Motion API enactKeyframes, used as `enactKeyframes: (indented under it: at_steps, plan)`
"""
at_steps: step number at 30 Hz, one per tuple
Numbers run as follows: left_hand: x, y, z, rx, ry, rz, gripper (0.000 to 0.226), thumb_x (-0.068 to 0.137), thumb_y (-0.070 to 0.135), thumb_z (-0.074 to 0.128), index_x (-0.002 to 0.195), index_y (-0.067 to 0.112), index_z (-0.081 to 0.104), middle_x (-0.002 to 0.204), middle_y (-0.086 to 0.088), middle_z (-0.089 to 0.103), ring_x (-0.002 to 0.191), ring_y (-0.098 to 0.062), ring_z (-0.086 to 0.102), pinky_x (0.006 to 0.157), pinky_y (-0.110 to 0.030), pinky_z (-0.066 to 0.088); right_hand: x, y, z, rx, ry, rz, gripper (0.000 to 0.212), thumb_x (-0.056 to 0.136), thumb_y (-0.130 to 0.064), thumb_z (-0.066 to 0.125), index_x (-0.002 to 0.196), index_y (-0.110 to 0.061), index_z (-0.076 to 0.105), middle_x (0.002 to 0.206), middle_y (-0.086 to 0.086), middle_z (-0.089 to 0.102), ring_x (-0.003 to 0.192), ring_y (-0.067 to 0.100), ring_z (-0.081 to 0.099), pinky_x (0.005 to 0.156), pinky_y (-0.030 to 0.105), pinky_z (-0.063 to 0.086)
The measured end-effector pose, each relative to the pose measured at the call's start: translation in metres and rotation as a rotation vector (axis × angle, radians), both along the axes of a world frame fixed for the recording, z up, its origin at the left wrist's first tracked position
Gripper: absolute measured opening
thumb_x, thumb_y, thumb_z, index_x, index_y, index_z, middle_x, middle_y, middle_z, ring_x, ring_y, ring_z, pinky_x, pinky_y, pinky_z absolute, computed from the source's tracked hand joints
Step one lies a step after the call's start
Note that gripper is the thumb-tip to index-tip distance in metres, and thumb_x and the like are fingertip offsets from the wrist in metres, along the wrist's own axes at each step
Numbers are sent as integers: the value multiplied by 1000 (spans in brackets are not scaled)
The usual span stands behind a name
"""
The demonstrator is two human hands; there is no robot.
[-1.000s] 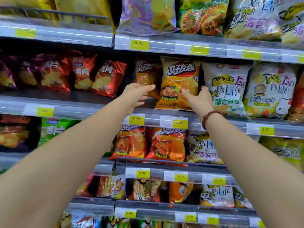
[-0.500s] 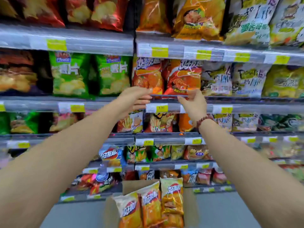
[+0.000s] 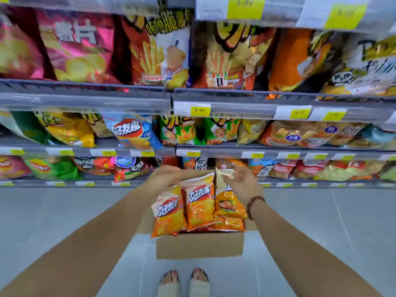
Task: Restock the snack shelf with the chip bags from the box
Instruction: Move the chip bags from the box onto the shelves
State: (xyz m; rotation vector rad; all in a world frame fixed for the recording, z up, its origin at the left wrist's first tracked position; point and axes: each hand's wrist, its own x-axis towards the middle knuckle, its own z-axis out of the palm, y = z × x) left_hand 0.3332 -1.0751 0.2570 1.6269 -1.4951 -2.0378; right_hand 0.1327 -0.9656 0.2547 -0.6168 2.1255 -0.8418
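Cardboard box [image 3: 199,245] on floor before snack shelf [image 3: 85,99], three orange chip bags [image 3: 200,202] upright inside. Right hand [image 3: 244,185] pinches top edge of right bag [image 3: 229,204]. Left hand [image 3: 165,175] above left bag [image 3: 169,213]; fingers blurred, grip cannot tell.

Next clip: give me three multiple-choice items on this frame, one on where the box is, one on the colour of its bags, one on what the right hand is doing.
1. Where is the cardboard box? A on the lowest shelf; B on the floor; C on a trolley.
2. Main colour of the chip bags in it? A green; B blue; C orange.
3. What is the right hand doing? A pinching the top of the rightmost bag; B lying flat on a shelf; C holding a price tag.
Key: 1 B, it stands on the grey tiles; 2 C, every bag showing is orange; 3 A, its fingers close on that bag's top edge.
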Motion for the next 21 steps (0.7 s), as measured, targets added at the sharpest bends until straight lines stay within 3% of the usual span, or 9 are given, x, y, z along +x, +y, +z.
enactKeyframes:
  at_steps: [2, 4, 6, 8, 10, 12, 17, 19, 21]
  plan:
    - [3, 15, -51, 40, -55, 49, 26, 72, 25, 81, 91, 13, 68, 92, 3, 69, 89, -12, 65, 85, -31, 46, -2, 13, -46, 60, -13, 13, 41, 84, -22, 72, 119, -8, 56, 107, 5, 58, 94, 18, 54, 54, 7, 36]
    - [11, 26, -90, 71, -122, 176, 49, 63, 25, 88, 102, 8, 64, 101, -6, 64, 93, -18, 60, 85, -32, 45, -3, 23, -84, 107, -86, -29, 32, 79, -20, 76, 105, -19, 58, 103, 5, 60, 90, 16, 55, 63, 6, 44]
    - [24, 37, -136, 145, -162, 327, 79, 36, 36, 95, 103, 7, 64, 108, -6, 65, 99, -22, 63, 95, -37, 49, -1, 33, -125, 143, -146, -73, 33, 76, -12, 79, 86, -27, 51, 92, 4, 61, 85, 15, 61, 73, 24, 52]
    - [41, 47, -190, 149, -244, 414, 98, 12, 43, 87, 101, 5, 65, 106, -8, 65, 103, -29, 64, 100, -44, 48, 1, 41, -164, 170, -148, -65, 29, 77, 1, 75, 83, -17, 52, 85, 4, 61, 73, 4, 60, 67, 18, 48]
    - [54, 56, -210, 103, -345, 440, 99, 19, 43, 84, 107, 4, 59, 106, -12, 62, 106, -34, 63, 88, -36, 51, 8, 45, -194, 173, -102, -21, 21, 76, 0, 75, 90, -7, 60, 96, 7, 63, 85, 7, 61, 74, 11, 45]
    - [62, 61, -218, 113, -409, 455, 76, 55, 24, 88, 119, 11, 50, 116, -13, 57, 102, -27, 57, 70, -28, 47, 15, 42, -219, 208, -81, 6, 24, 75, -6, 78, 78, -18, 58, 86, -4, 59, 93, 19, 55, 87, 24, 43]
    - [80, 63, -271, 90, -376, 413, 113, 39, 26, 85, 139, 6, 38, 136, -14, 48, 120, -24, 50, 89, -29, 38, 27, 24, -268, 215, -49, 61, 39, 72, -27, 82, 98, -11, 57, 80, -4, 56, 83, 18, 55, 81, 36, 50]
    - [80, 62, -284, 65, -339, 364, 110, 47, 25, 93, 141, 8, 39, 137, -9, 49, 126, -23, 48, 93, -28, 39, 30, 15, -282, 225, 44, 50, 45, 66, -38, 83, 90, -12, 54, 77, -4, 59, 77, 19, 57, 66, 30, 47]
    - [80, 59, -296, 36, -274, 314, 94, 50, 31, 92, 133, 11, 51, 127, -1, 61, 119, -14, 57, 89, -26, 47, 34, 8, -294, 258, 96, 26, 61, 57, -54, 80, 97, -13, 60, 94, 2, 67, 92, 24, 63, 74, 33, 51]
